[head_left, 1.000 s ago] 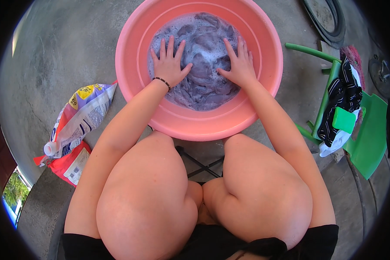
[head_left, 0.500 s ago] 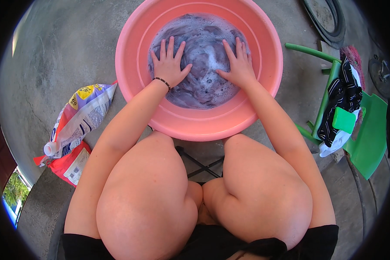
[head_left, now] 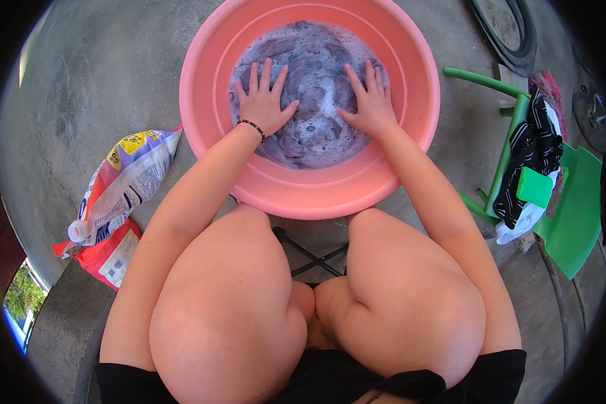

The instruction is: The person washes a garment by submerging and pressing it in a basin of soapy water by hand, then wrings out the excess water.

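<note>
A round pink basin (head_left: 303, 195) stands in front of my knees. Cloudy, purplish water (head_left: 313, 145) with foam and bubbles fills its bottom. Over the left part of the water is my left hand (head_left: 262, 104), palm down, fingers spread, a dark beaded bracelet (head_left: 252, 128) round its wrist. My right hand (head_left: 372, 104) is on the other side, also palm down with its fingers apart. Neither hand holds anything. Whether the palms touch the water is hard to make out. Anything lying under the foam is hidden.
Left on the concrete floor (head_left: 81, 94) lie a colourful detergent pouch (head_left: 138, 172) with a white cap and a red bag (head_left: 111, 256). Right is a green chair (head_left: 572, 209) bearing dark striped cloth (head_left: 528, 148) and a green block (head_left: 535, 187). A black hose or tyre (head_left: 522, 50) lies beyond.
The foam and bubbles on the water have shifted, swirling slightly. Both hands stay in nearly the same place, fingers still spread.
</note>
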`<state>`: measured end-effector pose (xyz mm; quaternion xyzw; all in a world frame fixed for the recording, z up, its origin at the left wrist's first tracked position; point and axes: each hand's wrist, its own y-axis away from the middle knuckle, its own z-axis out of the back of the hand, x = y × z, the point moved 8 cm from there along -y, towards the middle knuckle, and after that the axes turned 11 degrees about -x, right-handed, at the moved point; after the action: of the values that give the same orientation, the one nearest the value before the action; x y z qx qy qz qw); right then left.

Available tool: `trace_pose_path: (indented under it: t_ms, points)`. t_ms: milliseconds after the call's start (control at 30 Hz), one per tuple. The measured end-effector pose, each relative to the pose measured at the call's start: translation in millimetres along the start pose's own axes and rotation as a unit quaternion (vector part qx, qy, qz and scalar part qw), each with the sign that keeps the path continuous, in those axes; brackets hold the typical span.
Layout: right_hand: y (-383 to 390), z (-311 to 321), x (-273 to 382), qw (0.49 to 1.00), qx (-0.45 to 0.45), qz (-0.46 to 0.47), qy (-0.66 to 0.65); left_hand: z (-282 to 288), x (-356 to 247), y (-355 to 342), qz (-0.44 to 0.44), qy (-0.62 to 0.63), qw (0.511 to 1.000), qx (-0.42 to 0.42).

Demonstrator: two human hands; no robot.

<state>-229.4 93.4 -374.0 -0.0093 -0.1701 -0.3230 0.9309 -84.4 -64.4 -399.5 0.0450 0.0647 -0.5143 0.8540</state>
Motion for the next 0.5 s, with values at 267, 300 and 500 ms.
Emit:
trace_pose_path:
  t_ms: [267,300,500]
  points:
    - [0.5,-1.5,1.2,1.0,-0.009,0.015,0.002,-0.7,0.1,0.6,0.006,0.0,1.0,0.021]
    - [0.4,-2.2,1.0,1.0,-0.006,0.012,0.005,-0.6,0.3,0.7,0.006,0.001,1.0,0.021]
    - [0.4,-3.0,1.1,1.0,-0.002,0.013,0.011,-1.0,1.2,1.0,0.008,0.003,1.0,0.024]
